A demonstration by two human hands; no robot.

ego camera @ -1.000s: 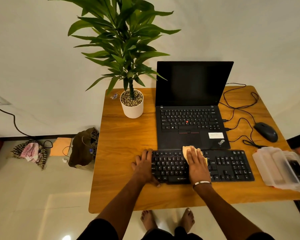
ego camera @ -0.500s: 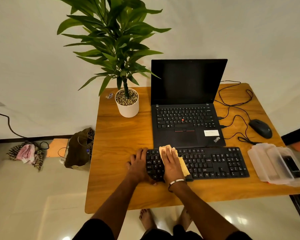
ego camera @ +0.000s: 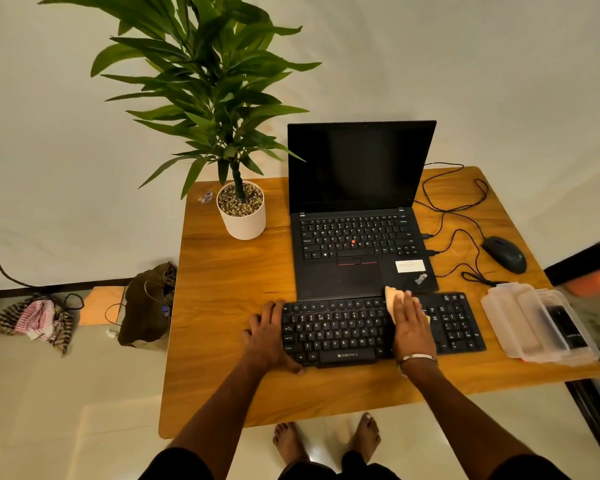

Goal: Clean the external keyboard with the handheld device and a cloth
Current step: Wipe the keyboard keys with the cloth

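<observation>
A black external keyboard (ego camera: 343,332) lies on the wooden table (ego camera: 229,282), just in front of an open laptop. My left hand (ego camera: 267,336) rests at the keyboard's left end, fingers straight along the edge and thumb against the front corner. My right hand (ego camera: 411,327) lies flat on a pale yellow cloth (ego camera: 390,298) and presses it onto the keys between the letter block and the number pad. Only the cloth's far edge shows past my fingers. A clear plastic box (ego camera: 506,306) at the right holds a dark object (ego camera: 568,327) that I cannot identify.
The black laptop (ego camera: 357,237) stands open behind the keyboard, with a wired mouse (ego camera: 504,254) and looped cables (ego camera: 461,216) to its right. A potted plant (ego camera: 241,213) stands at the back left. On the floor to the left are a bag (ego camera: 146,306) and a checked rag (ego camera: 39,320).
My right hand has slid the cloth from the keyboard's left part rightward to near the number pad. My left hand has stayed at the keyboard's left end.
</observation>
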